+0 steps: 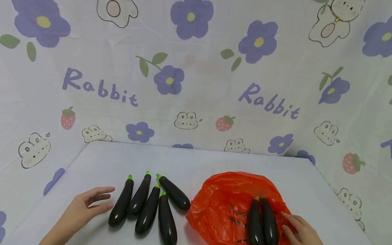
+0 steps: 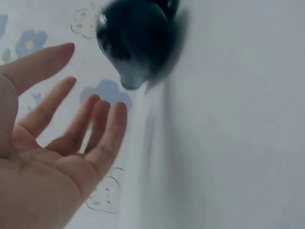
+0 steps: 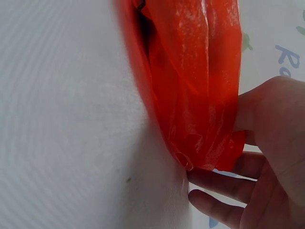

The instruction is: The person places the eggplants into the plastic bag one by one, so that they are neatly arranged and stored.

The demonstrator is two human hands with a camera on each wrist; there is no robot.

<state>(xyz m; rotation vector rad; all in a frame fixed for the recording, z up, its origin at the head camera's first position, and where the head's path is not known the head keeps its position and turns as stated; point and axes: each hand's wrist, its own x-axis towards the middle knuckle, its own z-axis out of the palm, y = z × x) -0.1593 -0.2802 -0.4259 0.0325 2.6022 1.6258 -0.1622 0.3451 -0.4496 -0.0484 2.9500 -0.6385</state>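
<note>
Several dark eggplants (image 1: pixel 147 212) with bright green stems lie on the white table, left of a red plastic bag (image 1: pixel 211 207). Two more eggplants (image 1: pixel 254 221) lie side by side in the bag's open mouth. Beside the leftmost eggplant (image 1: pixel 121 204) is my left hand (image 1: pixel 81 207), fingers spread and holding nothing. The left wrist view shows this hand (image 2: pixel 71 138) apart from a blurred dark eggplant (image 2: pixel 136 43). My right hand (image 1: pixel 301 229) grips the bag's right edge. In the right wrist view, the red plastic (image 3: pixel 195 95) runs between that hand's thumb and fingers.
The white table (image 1: pixel 171 158) extends behind the eggplants and bag. A cloth backdrop (image 1: pixel 196 98) printed with flowers, rabbits and strawberries hangs behind the table and down along its sides.
</note>
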